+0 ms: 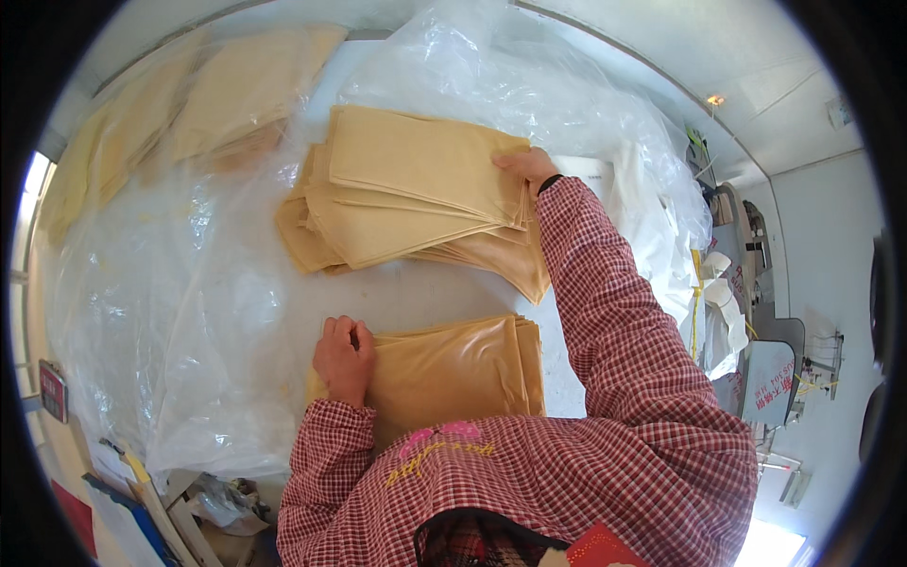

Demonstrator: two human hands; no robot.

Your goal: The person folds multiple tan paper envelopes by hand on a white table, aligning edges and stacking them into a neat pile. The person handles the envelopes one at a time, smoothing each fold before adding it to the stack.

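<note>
In the middle of the table lies a fanned, uneven stack of thin tan sheets, their layered edges showing. My right hand reaches out to its right end and grips the edge of the upper sheets, with fingertips on top; the rest of its grip is hidden. Closer to my body is a second, glossier tan stack, its near side covered by my checked smock. My left hand rests at this stack's left end. Its fingers are curled, and whether they pinch a sheet cannot be made out.
Clear plastic film covers the left side of the table and bunches up along the back. More tan sheets lie under it at the far left. White sheeting sits right of my arm. Machinery with a metal panel stands at the right.
</note>
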